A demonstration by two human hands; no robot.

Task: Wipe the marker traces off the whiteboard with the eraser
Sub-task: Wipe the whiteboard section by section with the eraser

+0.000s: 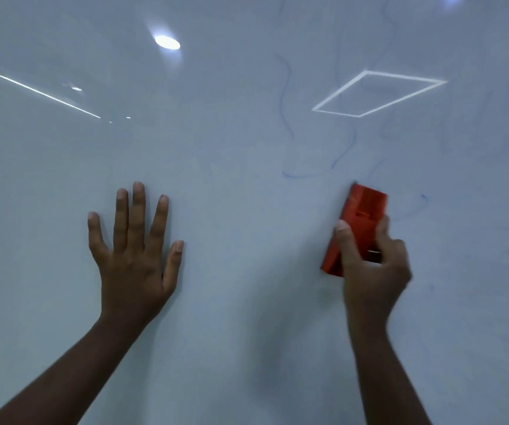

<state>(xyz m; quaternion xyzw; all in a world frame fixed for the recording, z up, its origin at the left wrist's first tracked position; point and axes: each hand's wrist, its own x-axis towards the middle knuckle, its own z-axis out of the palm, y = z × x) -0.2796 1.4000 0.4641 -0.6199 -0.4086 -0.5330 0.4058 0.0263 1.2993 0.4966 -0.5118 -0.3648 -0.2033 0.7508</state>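
The whiteboard [247,148] filled the whole view, pale and glossy. The left hand [133,250] lay flat against it, low and left of centre in the frame, fingers straight and fanned apart, thumb out to the right, holding nothing. Its bare forearm ran down to the lower left corner.

Over on the right, the right hand [372,265] gripped the red eraser [354,222], thumb curled along its left edge and the fingers wrapped round its right side. The eraser stood on end, tilted slightly to the right, its top poking out above the hand. Whether its face was actually against the board, I could not tell. That hand was blurred at the edges. The two hands were well apart, roughly level with each other.

Faint blue marker traces [287,96] wandered down the upper right part of the board: thin wavy lines above the eraser, a short curved stroke just up and left of its top end, and a small loop close to its right. More smudgy, paler streaks showed further right.

Ceiling lights mirrored in the surface: a bright oval spot [167,42] upper left of centre, a long white line [47,95] at far left, and a white square outline [379,93] at upper right.
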